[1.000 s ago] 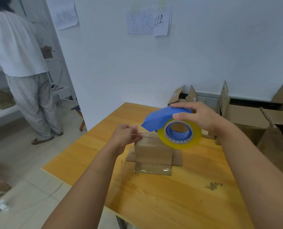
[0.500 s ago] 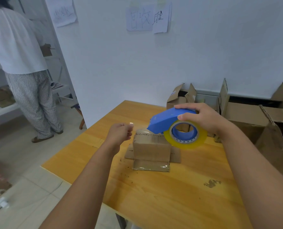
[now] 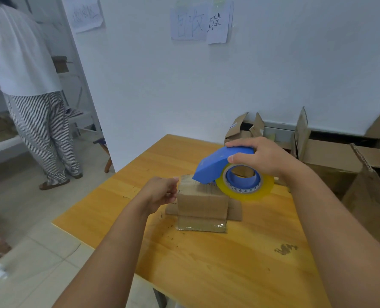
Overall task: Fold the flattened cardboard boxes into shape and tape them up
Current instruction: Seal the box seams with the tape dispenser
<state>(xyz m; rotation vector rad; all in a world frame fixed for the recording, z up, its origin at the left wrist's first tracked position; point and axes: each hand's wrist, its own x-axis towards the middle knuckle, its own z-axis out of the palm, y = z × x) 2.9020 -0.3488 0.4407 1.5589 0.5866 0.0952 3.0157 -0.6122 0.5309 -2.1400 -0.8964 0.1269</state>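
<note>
Two hands at work over table, small box standing near its far left corner, flaps splayed flat on the wood at its foot, front flap already glossy with tape. Beyond the far right edge, bigger open cartons against the wall; at far left, a person in striped trousers, back turned, at shelves. Risks first, as judgement only: box light and unpinned from above, so likely to skid or tip if the dispenser drags across before the tape end is stuck down; tape apt to wrinkle or run off the seam if the left grip slackens; loose end prone to curl back onto itself; lower flaps could spring apart under uneven pressure. Then the hands. Right hand wrapped over the top of blue dispenser, thumb on its near side, fingers curled across the hood, firmly gripping; yellow roll hanging just above and behind the box top, nose of the dispenser touching or nearly touching the top edge, hard to tell which. Left hand at the box's left side, fingers curled in toward the upper corner, touching it; whether pinching a clear tape end or just steadying the cardboard, cannot tell.
</note>
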